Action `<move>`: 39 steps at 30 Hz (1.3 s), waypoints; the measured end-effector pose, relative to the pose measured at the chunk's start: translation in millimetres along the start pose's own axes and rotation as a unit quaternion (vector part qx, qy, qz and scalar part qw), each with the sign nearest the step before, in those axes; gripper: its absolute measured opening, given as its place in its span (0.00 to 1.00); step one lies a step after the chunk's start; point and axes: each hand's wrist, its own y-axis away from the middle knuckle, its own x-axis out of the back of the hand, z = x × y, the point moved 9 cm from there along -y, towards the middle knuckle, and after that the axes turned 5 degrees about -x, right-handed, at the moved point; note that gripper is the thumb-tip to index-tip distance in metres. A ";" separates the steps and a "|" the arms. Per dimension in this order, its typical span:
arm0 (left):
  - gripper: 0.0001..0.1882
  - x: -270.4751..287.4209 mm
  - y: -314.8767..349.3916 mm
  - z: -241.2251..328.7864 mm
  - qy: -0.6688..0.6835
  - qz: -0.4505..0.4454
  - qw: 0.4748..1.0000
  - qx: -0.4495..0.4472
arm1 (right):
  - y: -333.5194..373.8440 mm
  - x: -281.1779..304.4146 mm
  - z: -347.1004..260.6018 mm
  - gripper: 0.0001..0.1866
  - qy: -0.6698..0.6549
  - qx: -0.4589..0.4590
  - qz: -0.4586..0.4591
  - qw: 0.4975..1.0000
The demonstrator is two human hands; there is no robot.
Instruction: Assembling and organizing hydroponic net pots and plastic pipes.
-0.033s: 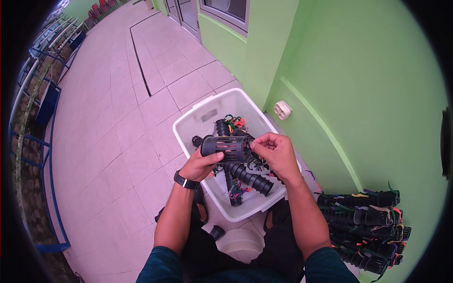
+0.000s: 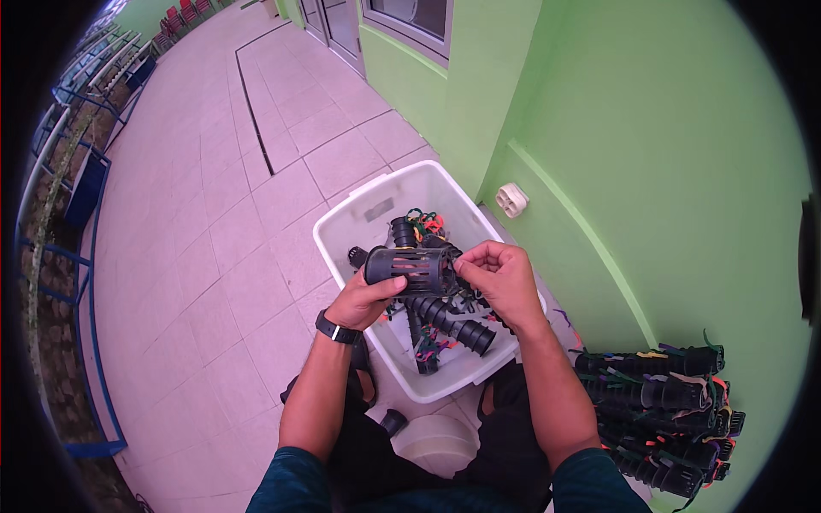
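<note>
A black slotted net pot lies sideways over the white tub, with my left hand wrapped round it, thumb across its side. My right hand pinches at the slotted right end of the pot. What its fingertips hold is too small or hidden to make out. Beneath both hands, the white plastic tub contains stacks of black net pots. Orange and green strips hang from some of them at the tub's far side.
More stacked black net pots with coloured strips lie piled by the green wall at right. A white socket box is fixed low on that wall. Between my legs are a small black cup and a rounded whitish object.
</note>
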 end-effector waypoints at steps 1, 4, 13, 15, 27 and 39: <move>0.22 0.6 -0.2 -1.1 -0.017 0.005 1.000 -0.002 | 0.0 0.4 1.4 0.04 0.000 0.001 0.001 1.000; 0.23 1.6 0.5 -3.0 0.005 0.005 1.000 0.003 | 6.2 0.3 -21.6 0.05 0.078 0.103 0.019 0.991; 0.25 0.0 2.7 -6.8 -0.028 -0.019 0.999 0.029 | -0.3 -0.4 -6.9 0.02 0.032 0.041 -0.033 0.998; 0.26 -2.3 0.6 -5.2 -0.017 -0.017 0.999 0.024 | 1.4 0.4 -10.2 0.05 0.024 0.055 -0.024 0.998; 0.28 -6.5 -4.8 -13.2 0.034 -0.009 0.999 0.024 | 18.7 2.2 -35.9 0.13 0.051 0.171 0.065 0.982; 0.29 -6.3 -6.5 -12.7 0.004 0.003 1.000 0.015 | 9.9 7.8 -22.1 0.13 0.022 0.108 0.044 0.993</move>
